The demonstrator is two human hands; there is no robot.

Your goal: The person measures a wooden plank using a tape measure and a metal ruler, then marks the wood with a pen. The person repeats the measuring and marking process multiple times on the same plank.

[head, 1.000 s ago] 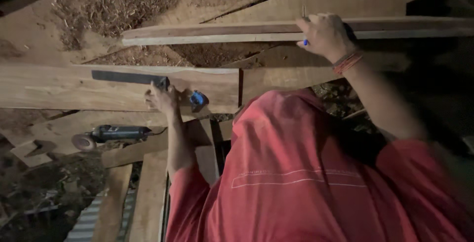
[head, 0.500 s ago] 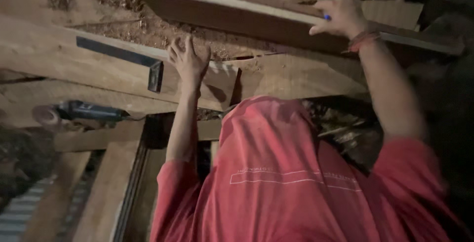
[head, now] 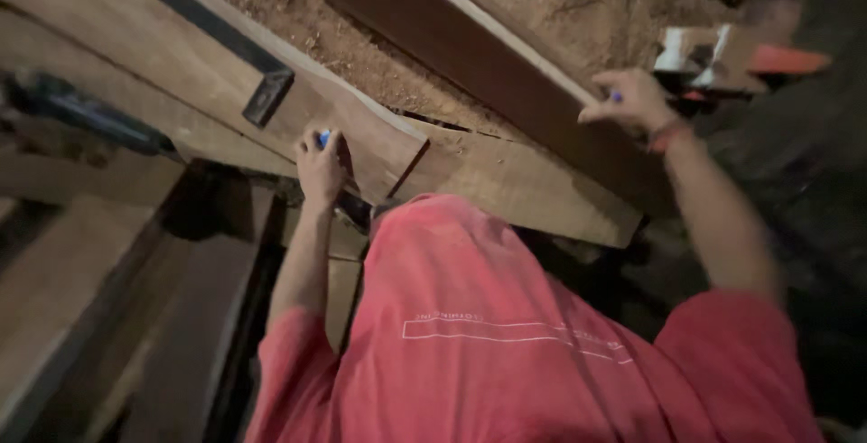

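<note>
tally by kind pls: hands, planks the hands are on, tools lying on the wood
Hands: 2, left hand and right hand
Planks under the hands: 2, light plank and dark board
Tools on the wood: 2, black square and power tool
Total: 6

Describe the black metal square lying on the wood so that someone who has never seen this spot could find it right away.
Start at the pale wooden plank running across the upper left, beside the sawdust. The black L-shaped metal square lies flat on it, its long blade running up toward the top edge and its short thick stock just above the left hand. It is the only flat, dark, straight-edged tool on that light wood.
</note>
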